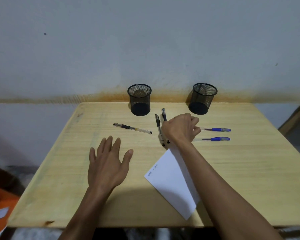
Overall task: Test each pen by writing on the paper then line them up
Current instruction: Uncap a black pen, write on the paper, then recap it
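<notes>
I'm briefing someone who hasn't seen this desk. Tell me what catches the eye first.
Two hands over a wooden table: the left hand hovers flat and open, the right hand is curled among the pens. Three black pens lie at centre, two blue pens lie parallel to the right. Two mesh cups stand by the wall, and a paper with small writing lies under the right forearm.

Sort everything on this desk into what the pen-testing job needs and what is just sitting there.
For the job:
- three black pens
- two blue pens
- paper, two words written

Lying about:
- two mesh cups, apparently empty
- orange object, left of table
</notes>
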Available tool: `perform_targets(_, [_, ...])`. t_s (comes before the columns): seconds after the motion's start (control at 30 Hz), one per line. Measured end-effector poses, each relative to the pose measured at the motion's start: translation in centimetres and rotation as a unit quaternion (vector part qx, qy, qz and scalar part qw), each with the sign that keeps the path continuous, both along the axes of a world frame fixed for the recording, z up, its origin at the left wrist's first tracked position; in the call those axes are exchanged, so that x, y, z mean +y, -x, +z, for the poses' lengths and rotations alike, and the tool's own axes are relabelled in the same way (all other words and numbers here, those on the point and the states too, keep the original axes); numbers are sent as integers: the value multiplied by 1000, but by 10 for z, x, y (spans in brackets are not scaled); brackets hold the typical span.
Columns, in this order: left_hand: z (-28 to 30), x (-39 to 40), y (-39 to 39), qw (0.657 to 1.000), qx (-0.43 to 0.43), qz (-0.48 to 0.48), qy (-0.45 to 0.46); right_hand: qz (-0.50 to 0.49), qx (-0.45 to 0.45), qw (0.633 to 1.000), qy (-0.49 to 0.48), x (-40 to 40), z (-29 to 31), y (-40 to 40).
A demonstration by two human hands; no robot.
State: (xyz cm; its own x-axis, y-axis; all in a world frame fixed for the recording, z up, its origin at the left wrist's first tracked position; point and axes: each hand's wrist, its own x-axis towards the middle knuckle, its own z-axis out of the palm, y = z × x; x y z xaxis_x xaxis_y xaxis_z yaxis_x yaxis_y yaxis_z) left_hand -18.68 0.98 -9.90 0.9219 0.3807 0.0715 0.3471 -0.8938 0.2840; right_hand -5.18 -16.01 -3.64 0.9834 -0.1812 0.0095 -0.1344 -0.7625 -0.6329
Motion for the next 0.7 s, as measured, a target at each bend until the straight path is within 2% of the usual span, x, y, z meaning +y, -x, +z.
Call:
perform_targets(0.23, [1,-1,-1,1000,7,6,-6,-1,-11,995,99,7,-12,-4])
perform_targets(0.43, [1,-1,-1,1000,4,9,-6,15,-59,990,125,3,-16,-4])
perform_targets(0.6, [0,0,-2,1000,1,8,-10,117,-157,973,123,16,-16,0])
perform_targets(0.7, [-1,0,-2,1000,-5,9,-5,190,-156,959,138,31,-23,2])
